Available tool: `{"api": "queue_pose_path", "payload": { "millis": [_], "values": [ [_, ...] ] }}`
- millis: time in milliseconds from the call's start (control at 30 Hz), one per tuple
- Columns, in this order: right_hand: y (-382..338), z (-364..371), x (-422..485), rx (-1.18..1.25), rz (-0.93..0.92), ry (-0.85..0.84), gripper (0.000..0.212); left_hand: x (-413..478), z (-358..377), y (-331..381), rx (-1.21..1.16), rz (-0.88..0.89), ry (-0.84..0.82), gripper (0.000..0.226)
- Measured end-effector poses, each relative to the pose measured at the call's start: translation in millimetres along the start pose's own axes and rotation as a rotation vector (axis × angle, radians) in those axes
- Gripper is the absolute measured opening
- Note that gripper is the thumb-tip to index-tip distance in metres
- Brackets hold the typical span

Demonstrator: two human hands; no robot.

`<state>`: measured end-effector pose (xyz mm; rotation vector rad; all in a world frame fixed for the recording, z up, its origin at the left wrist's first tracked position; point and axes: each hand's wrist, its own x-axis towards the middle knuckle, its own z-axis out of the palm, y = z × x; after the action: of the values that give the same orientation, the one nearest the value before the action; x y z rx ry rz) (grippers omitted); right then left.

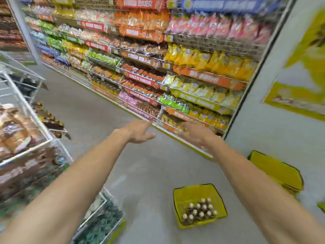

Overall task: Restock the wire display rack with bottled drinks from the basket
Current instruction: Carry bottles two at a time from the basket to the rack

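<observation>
Shop aisle; left hand (139,132) and right hand (195,133) outstretched, empty.

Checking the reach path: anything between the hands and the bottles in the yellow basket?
Nothing visible. Both the left hand and right hand are empty and held out above bare floor; the basket sits open-topped below, bottles uncovered.

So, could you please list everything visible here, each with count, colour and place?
basket: one, yellow, on the floor at lower right
bottles: about fifteen, dark with pale caps, upright in the basket
second basket: one, yellow, by the right wall
wire display rack: one, white, left side, holding dark bottles
snack shelves: one long unit, many-coloured packets, across the aisle
poster: one, yellow, on the right wall
left hand: open, empty, outstretched
right hand: open, empty, outstretched
</observation>
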<state>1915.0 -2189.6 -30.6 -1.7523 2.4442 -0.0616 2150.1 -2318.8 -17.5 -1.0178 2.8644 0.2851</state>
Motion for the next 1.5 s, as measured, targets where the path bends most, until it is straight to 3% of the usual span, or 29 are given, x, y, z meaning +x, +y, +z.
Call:
{"api": "queue_pose_path", "payload": {
  "millis": [200, 400, 767, 833, 967, 1000, 1100, 1200, 1333, 1500],
  "values": [
    [192, 12, -60, -0.015, 0.201, -0.085, 0.078, 97, 72, 159, -0.034, 0.158, -0.118, 0.078],
    [293, 56, -52, -0.059, 0.216, -0.196, 0.062, 158, 147, 242, -0.047, 0.219, -0.207, 0.075],
    [358, 265, 33, 0.000, 0.104, -0.565, 0.061, 245, 349, 205, -0.218, -0.105, -0.542, 0.074],
    [365, 306, 41, 0.053, 0.123, -0.635, 0.062, 246, 390, 198, -0.265, -0.165, -0.591, 0.082],
    [384, 379, 54, 0.082, 0.020, -0.706, 0.098, 240, 442, 197, -0.295, -0.280, -0.704, 0.070],
    [387, 388, 58, 0.086, -0.007, -0.736, 0.099, 241, 449, 199, -0.308, -0.298, -0.712, 0.066],
    [394, 406, 78, 0.080, -0.051, -0.768, 0.067, 247, 473, 203, -0.340, -0.364, -0.702, 0.071],
    [403, 435, 96, 0.078, -0.135, -0.767, 0.049, 254, 501, 212, -0.369, -0.431, -0.678, 0.071],
    [418, 478, 109, 0.044, -0.230, -0.775, 0.044, 259, 542, 231, -0.431, -0.477, -0.651, 0.081],
    [436, 553, 127, 0.028, -0.304, -0.776, 0.042, 270, 630, 238, -0.470, -0.496, -0.622, 0.053]
  ]
}}
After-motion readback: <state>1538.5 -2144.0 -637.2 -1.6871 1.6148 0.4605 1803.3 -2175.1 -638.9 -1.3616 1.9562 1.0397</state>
